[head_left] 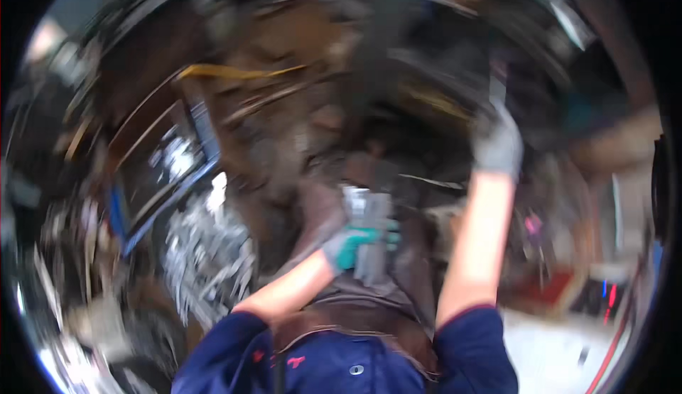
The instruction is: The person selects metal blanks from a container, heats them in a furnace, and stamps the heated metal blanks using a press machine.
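Note:
Motion blurs the whole picture. Low in front of my body, my left hand, in a grey glove with green on the fingers, is closed around flat grey metal bars held upright over my lap. Their upper end shines brightly. My right arm reaches far ahead to the right, and my right hand wears a pale grey glove. A slim, pale stick-like thing with a pinkish part rises from its fingers; its kind is too smeared to tell. A brown apron covers my lap.
On the left lies a heap of shiny metal strips beside a blue-edged frame or box. A yellow bar crosses behind it. Dark, blurred machinery stands ahead right. A white surface is at the lower right.

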{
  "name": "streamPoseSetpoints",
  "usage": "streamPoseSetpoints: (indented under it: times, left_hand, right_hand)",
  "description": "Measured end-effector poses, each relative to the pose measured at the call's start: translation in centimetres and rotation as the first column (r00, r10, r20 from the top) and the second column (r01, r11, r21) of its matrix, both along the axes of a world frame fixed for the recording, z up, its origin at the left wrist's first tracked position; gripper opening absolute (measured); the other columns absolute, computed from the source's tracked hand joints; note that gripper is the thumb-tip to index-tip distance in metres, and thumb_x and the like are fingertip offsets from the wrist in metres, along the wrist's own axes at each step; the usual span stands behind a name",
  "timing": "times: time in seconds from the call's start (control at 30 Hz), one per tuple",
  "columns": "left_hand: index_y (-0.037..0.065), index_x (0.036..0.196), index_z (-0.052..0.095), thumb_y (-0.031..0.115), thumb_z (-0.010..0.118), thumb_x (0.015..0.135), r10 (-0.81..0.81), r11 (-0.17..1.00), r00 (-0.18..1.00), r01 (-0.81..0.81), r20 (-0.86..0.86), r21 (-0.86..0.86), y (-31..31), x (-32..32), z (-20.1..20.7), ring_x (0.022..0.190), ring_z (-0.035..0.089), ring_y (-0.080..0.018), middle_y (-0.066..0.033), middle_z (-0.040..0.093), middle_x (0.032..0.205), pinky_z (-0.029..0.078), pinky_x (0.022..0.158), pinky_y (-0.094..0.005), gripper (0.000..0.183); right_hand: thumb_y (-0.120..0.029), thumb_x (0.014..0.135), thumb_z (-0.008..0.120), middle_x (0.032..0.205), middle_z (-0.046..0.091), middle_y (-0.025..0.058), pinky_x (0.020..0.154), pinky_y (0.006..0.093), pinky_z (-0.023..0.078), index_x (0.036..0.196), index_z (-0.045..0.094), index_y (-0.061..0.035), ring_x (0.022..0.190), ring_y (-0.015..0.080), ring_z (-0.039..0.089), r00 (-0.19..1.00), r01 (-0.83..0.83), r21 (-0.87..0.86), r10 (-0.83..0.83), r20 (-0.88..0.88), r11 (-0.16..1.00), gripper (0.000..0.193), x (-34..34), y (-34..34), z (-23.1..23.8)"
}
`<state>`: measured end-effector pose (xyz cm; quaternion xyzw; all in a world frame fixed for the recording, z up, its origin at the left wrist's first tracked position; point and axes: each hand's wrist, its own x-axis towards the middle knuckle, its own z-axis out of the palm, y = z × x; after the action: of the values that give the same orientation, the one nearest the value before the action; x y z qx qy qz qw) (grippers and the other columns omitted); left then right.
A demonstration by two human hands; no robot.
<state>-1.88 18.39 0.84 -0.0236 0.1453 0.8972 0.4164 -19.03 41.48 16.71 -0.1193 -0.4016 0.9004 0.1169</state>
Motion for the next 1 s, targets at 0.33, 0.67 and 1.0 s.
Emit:
streamPoseSetpoints:
  times: [0.33, 0.67, 1.0]
  left_hand:
    - [-0.004, 0.127, 0.048, 0.011, 0.058, 0.086, -0.064, 0.998, 0.997, 0.063, -0.035, -0.018, 1.6, 0.0, -0.4, 0.108, 0.058, -0.0268, -0.0166, 0.059, 0.116, 0.045, 0.094, -0.0383, 0.045]
    - [0.005, 0.12, 0.051, 0.013, 0.069, 0.077, 0.046, 0.989, 0.998, -0.039, 0.047, -0.145, 2.4, 0.2, 2.5, 0.093, 0.062, -0.0295, -0.0107, 0.061, 0.103, 0.052, 0.087, -0.0414, 0.047]
    - [0.004, 0.121, 0.051, 0.014, 0.07, 0.077, -0.019, 0.99, 0.997, 0.029, 0.073, -0.137, 1.7, -0.2, 1.3, 0.098, 0.06, -0.0283, -0.0118, 0.061, 0.104, 0.05, 0.089, -0.0417, 0.049]
  right_hand:
    - [-0.017, 0.093, 0.057, 0.111, 0.062, 0.0131, 0.079, 0.0321, 0.054, 0.122, 0.053, -0.0006, 0.099, 0.0206, 0.061, 0.904, -0.268, 0.544, 0.403, -0.144, 0.795, 0.034, 9.7, -11.3, -0.2]
    - [-0.04, 0.092, 0.055, 0.061, 0.044, -0.0064, 0.04, 0.0161, 0.035, 0.08, 0.055, -0.0169, 0.05, 0.0022, 0.043, 0.869, 0.487, -0.38, -0.479, 0.122, 0.786, 0.026, 22.4, 19.0, -16.7]
    - [-0.024, 0.093, 0.051, 0.069, 0.053, 0.001, 0.047, 0.0221, 0.035, 0.101, 0.061, -0.0013, 0.053, 0.0085, 0.046, 0.857, 0.46, 0.574, -0.509, -0.085, 0.678, 0.026, 19.7, 8.2, -5.9]
